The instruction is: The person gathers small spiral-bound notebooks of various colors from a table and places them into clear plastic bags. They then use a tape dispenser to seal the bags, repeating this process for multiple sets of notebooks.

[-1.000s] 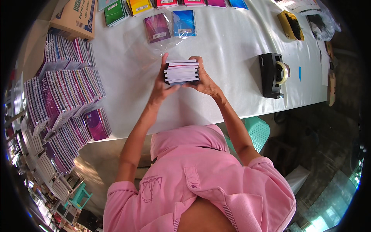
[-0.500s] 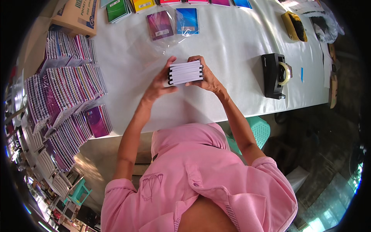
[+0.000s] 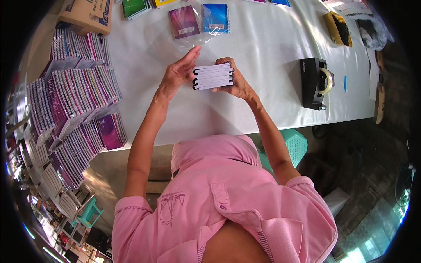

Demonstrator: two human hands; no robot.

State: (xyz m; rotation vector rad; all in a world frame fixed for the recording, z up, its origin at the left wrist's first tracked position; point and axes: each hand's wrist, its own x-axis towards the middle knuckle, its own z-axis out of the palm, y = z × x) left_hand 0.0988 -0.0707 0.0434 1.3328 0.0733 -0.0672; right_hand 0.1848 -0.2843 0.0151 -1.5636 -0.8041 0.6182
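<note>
The right hand [image 3: 239, 82] grips 1 notebook stack [image 3: 213, 77], well inside the table [image 3: 272, 79] edge; the left hand [image 3: 177, 72], uncurled, flanks it.

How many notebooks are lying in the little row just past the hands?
2 showing: the purple notebook on the left and the blue notebook on the right. More could be hidden beneath them.

One stack of small notebooks [image 3: 213, 76], compact, layers slightly uneven. White page edges are exposed to view, with black binding at the left end. Position: near centre, right end slightly farther.
</note>
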